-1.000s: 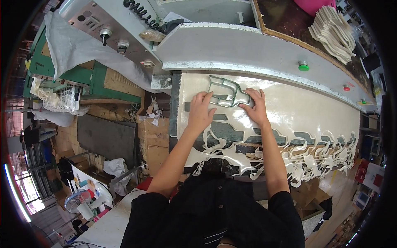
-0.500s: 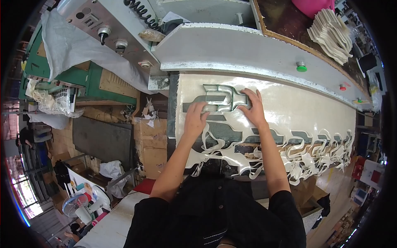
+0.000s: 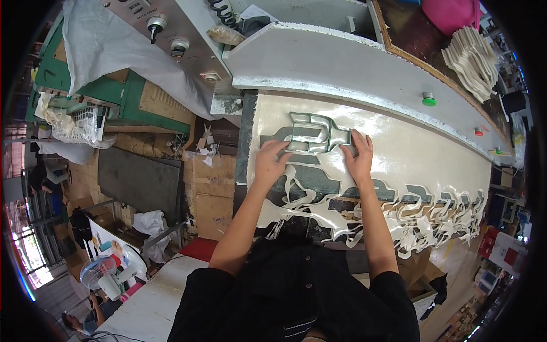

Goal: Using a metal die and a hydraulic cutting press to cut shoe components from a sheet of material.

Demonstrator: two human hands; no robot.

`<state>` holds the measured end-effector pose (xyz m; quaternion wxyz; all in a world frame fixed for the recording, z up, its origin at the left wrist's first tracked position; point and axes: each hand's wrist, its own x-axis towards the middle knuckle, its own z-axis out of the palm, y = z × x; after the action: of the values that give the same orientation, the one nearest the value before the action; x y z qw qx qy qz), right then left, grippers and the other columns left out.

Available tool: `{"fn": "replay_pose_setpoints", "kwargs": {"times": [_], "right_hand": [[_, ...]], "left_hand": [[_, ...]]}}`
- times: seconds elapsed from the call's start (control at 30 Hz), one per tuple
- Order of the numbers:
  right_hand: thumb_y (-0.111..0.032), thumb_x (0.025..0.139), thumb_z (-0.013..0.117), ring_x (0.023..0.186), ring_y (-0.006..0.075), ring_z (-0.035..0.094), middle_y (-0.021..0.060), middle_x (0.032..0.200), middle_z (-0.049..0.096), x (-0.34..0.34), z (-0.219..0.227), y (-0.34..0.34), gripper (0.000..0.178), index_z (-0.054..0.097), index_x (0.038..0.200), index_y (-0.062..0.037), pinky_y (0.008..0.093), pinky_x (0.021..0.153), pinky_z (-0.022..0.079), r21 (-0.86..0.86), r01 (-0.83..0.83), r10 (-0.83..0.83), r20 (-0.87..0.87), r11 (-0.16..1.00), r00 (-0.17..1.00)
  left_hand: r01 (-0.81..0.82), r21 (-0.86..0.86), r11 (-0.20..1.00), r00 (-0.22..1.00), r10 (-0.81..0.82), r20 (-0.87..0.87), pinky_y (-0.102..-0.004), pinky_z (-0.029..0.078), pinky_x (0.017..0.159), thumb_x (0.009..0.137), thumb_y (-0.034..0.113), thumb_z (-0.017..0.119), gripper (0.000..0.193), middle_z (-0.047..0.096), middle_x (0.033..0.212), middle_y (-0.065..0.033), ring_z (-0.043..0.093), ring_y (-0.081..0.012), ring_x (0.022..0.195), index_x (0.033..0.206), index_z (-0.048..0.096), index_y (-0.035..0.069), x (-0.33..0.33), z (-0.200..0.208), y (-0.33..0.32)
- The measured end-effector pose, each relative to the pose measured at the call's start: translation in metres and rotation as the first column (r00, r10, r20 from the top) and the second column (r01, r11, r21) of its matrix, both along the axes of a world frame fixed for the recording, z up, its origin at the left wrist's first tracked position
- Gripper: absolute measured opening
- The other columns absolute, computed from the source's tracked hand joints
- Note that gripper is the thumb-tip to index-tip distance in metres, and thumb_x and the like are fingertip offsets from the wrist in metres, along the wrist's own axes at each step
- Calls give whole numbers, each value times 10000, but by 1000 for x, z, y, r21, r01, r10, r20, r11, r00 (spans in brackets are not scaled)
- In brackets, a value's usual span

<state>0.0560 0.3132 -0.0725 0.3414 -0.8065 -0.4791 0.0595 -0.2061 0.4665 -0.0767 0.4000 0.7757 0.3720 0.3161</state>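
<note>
Left grip (image 3: 269,164), right grip (image 3: 359,163) on frame (image 3: 331,135) edges; bare sheet (image 3: 421,139) rightward.

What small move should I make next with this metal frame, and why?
I'd probably nudge the metal frame slightly right, onto uncut cream sheet. Its left end sits right at a dark opening, and I can't tell whether they overlap. The left hand and right hand are already at opposite ends, so a small slide looks easy.
</note>
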Motion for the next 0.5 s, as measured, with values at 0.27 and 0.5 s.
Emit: {"fn": "replay_pose_setpoints", "kwargs": {"times": [0.27, 0.5], "right_hand": [[-177, 882, 819, 1278, 355, 642, 219, 1355, 692, 1, -2, -1, 534, 660, 1356, 11, 529, 1245, 317, 17, -4, 3, 30, 1000, 1000], [-175, 877, 821, 1298, 355, 630, 216, 1360, 687, -3, 0, 0, 538, 654, 1351, 19, 529, 1249, 313, 1, -13, 13, 35, 1000, 999]], "left_hand": [[-3, 7, 1000, 1000, 3, -31, -371, 577, 857, 773, 68, 876, 319, 778, 1026, -167, 735, -318, 992, 1081, 801, 35, 5, -2, 1], [-10, 34, 999, 1000, 10, -3, -397, 585, 821, 800, 78, 848, 308, 769, 1024, -169, 722, -331, 1000, 1100, 789, 37, 2, -3, -1]]}}
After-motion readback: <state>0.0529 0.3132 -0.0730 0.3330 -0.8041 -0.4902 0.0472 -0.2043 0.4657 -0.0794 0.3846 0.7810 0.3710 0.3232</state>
